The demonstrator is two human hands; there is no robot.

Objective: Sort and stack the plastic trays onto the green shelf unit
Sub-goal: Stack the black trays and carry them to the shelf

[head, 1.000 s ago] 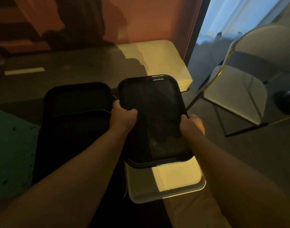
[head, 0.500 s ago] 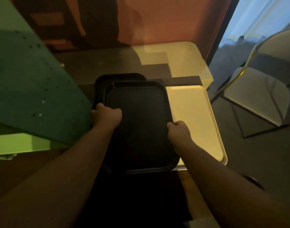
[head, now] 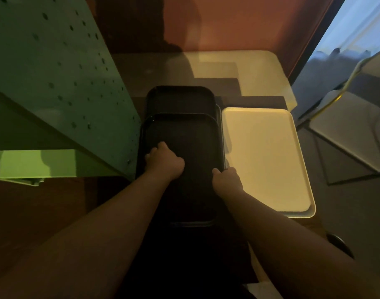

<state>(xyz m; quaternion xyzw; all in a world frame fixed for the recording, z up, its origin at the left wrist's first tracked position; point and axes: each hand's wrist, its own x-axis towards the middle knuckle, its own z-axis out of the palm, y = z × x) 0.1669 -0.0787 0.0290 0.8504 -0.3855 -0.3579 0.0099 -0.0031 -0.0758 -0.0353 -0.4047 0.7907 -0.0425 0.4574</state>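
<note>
A black plastic tray lies in the middle, overlapping a second black tray that sticks out behind it. My left hand rests on the front tray near its left edge, fingers spread over the surface. My right hand grips that tray's right rim. A cream tray lies flat just to the right of the black ones. The green perforated shelf unit rises at the left, touching the black trays' left side.
A pale cream bench top lies behind the trays against a reddish wall. A chair with a yellow metal frame stands at the right. A dark round object sits on the floor at lower right.
The black tray in my hands moved left off the cream tray and down onto the other black tray beside the green shelf. My left hand shifted from the rim onto the tray's surface.
</note>
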